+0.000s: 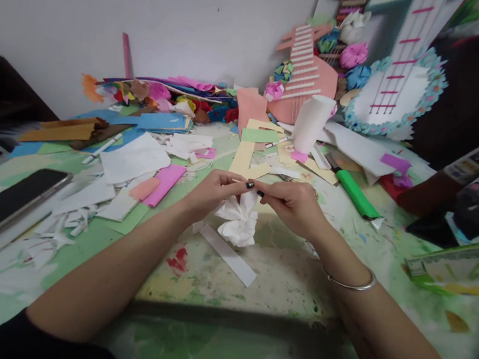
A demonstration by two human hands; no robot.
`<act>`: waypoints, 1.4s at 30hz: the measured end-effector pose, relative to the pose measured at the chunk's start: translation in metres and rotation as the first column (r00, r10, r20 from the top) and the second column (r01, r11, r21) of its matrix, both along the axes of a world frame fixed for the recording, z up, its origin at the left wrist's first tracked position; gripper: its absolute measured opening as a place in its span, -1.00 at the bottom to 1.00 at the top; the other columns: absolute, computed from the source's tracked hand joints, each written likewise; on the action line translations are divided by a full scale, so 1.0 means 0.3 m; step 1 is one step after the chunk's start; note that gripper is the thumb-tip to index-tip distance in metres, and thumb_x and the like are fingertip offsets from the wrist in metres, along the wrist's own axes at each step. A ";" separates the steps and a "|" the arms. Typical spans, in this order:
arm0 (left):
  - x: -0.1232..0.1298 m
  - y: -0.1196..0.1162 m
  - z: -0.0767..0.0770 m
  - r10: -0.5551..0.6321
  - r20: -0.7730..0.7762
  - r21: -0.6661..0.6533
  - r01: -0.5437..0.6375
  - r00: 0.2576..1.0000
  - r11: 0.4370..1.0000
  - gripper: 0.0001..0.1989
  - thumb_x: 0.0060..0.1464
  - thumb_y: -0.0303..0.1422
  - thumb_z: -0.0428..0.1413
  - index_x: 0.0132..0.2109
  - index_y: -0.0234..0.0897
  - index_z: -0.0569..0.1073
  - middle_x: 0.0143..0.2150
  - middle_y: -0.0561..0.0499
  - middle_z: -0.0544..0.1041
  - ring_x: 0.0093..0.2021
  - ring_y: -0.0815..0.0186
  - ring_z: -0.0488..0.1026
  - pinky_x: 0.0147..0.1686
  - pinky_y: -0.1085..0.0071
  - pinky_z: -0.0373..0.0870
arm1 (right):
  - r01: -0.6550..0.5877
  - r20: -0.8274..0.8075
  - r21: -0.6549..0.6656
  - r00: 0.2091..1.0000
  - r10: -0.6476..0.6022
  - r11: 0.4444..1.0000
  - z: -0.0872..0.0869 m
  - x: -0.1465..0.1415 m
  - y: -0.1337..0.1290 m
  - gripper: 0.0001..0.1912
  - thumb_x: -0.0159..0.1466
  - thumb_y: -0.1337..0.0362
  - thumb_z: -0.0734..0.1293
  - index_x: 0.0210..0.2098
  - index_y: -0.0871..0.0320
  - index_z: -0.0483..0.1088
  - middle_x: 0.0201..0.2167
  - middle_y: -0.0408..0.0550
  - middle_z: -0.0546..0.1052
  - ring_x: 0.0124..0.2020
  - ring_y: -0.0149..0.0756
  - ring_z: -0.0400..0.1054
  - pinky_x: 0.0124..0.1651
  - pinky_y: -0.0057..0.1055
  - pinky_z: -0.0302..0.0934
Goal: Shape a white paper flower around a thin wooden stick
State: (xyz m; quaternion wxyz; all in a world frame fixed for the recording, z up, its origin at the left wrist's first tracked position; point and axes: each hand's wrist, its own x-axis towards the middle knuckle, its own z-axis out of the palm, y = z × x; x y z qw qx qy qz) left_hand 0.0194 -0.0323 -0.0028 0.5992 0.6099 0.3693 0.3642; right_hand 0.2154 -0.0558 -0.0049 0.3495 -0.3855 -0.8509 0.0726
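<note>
Both hands meet at the middle of the table, fingertips pinched together just above a white crumpled paper flower (240,224). My left hand (215,191) is closed, thumb and fingers on the flower's gathered end. My right hand (293,207) pinches at the same spot from the other side, its thumb and forefinger touching the left fingertips. The flower's petals hang downward below the fingers. Just under it, a white paper strip (229,257) lies on the table. What exactly sits between the fingertips is mostly hidden.
A black phone (9,205) lies at the left beside paper scraps (134,160). To the right are a green-handled cutter (355,192), a white paper roll (312,121) and a green packet (462,265). Paper guitars (308,79) and colored crepe paper (162,94) stand or lie along the wall.
</note>
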 end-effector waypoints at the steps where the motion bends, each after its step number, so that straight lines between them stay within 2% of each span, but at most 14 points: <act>1: 0.002 -0.002 0.000 0.002 0.009 -0.004 -0.002 1.000 1.000 -0.71 -0.08 -0.19 0.18 -0.37 -0.40 0.54 -0.55 0.03 0.45 -0.58 0.47 0.27 -0.59 0.55 0.12 | -0.003 0.017 0.019 1.000 0.003 1.000 -0.001 0.001 0.001 -0.61 0.23 0.41 0.19 0.00 0.03 0.43 -0.53 -0.18 0.53 -0.52 -0.48 0.30 -0.45 -0.54 0.05; 5: 0.007 -0.005 -0.005 0.010 0.011 0.000 -0.010 1.000 1.000 -0.65 -0.05 -0.15 0.16 -0.34 -0.42 0.54 -0.56 0.02 0.44 -0.59 0.47 0.26 -0.60 0.55 0.11 | 0.034 0.041 0.048 0.998 -0.036 0.998 -0.003 0.003 0.001 -0.63 0.24 0.41 0.19 -0.02 0.04 0.44 -0.51 -0.15 0.52 -0.51 -0.47 0.30 -0.44 -0.53 0.04; 9: 0.006 -0.003 -0.008 0.009 0.006 0.031 -0.009 1.000 0.999 -0.66 -0.06 -0.16 0.17 -0.35 -0.42 0.55 -0.51 -0.01 0.48 -0.53 0.43 0.31 -0.53 0.53 0.18 | 0.037 -0.004 0.008 0.999 -0.037 0.999 -0.004 0.001 -0.002 -0.66 0.26 0.38 0.19 -0.04 0.02 0.45 -0.44 -0.14 0.57 -0.46 -0.45 0.37 -0.41 -0.54 0.09; 13: 0.002 -0.001 -0.005 0.032 -0.059 0.110 -0.026 0.998 0.994 -0.69 -0.08 -0.19 0.19 -0.36 -0.42 0.56 -0.52 0.00 0.48 -0.52 0.43 0.30 -0.52 0.53 0.16 | 0.065 -0.064 -0.041 0.996 -0.067 0.997 -0.002 -0.006 -0.007 -0.67 0.26 0.33 0.21 -0.02 0.06 0.44 -0.35 -0.09 0.60 -0.42 -0.42 0.42 -0.39 -0.53 0.14; 16: 0.003 0.001 -0.004 0.068 -0.115 0.156 -0.049 0.991 0.987 -0.69 -0.09 -0.20 0.19 -0.37 -0.42 0.57 -0.50 -0.02 0.50 -0.51 0.43 0.31 -0.52 0.53 0.14 | 0.089 -0.101 -0.060 0.990 -0.095 0.994 0.001 -0.012 -0.010 -0.71 0.24 0.32 0.25 -0.08 0.11 0.48 -0.35 -0.06 0.60 -0.43 -0.41 0.43 -0.39 -0.53 0.17; 22: 0.006 -0.003 0.002 0.055 -0.137 0.174 -0.030 0.989 0.984 -0.68 -0.12 -0.22 0.21 -0.29 -0.42 0.58 -0.38 -0.09 0.57 -0.42 0.37 0.40 -0.43 0.51 0.24 | 0.120 -0.098 -0.105 0.987 -0.130 0.987 0.008 -0.015 -0.015 -0.81 0.20 0.30 0.29 -0.25 0.12 0.53 -0.45 -0.11 0.58 -0.51 -0.45 0.36 -0.41 -0.54 0.12; 27: 0.007 -0.006 0.013 0.069 -0.163 0.189 -0.038 0.984 0.981 -0.71 -0.14 -0.23 0.22 -0.32 -0.40 0.59 -0.39 -0.09 0.58 -0.41 0.34 0.42 -0.40 0.49 0.27 | 0.102 -0.136 -0.145 0.983 -0.122 0.984 0.014 -0.018 -0.021 -0.86 0.19 0.30 0.30 -0.35 0.16 0.52 -0.54 -0.15 0.52 -0.57 -0.51 0.26 -0.47 -0.56 0.05; 35: 0.011 -0.007 0.012 0.077 -0.129 0.160 -0.056 0.989 0.986 -0.69 -0.15 -0.22 0.22 -0.32 -0.40 0.57 -0.41 -0.07 0.56 -0.45 0.37 0.40 -0.47 0.51 0.25 | 0.160 -0.159 -0.116 0.971 -0.177 0.980 0.007 -0.033 -0.027 -0.88 0.16 0.31 0.30 -0.43 0.17 0.48 -0.60 -0.18 0.47 -0.60 -0.52 0.20 -0.50 -0.55 0.00; 42: 0.012 -0.010 0.025 0.107 -0.119 0.217 -0.079 0.987 0.973 -0.77 -0.13 -0.26 0.21 -0.39 -0.39 0.53 -0.45 -0.01 0.52 -0.47 0.42 0.36 -0.43 0.53 0.26 | 0.207 -0.188 -0.010 0.961 -0.205 0.978 0.009 -0.046 -0.037 -0.90 0.14 0.33 0.29 -0.43 0.17 0.46 -0.55 -0.17 0.50 -0.58 -0.50 0.21 -0.45 -0.53 0.04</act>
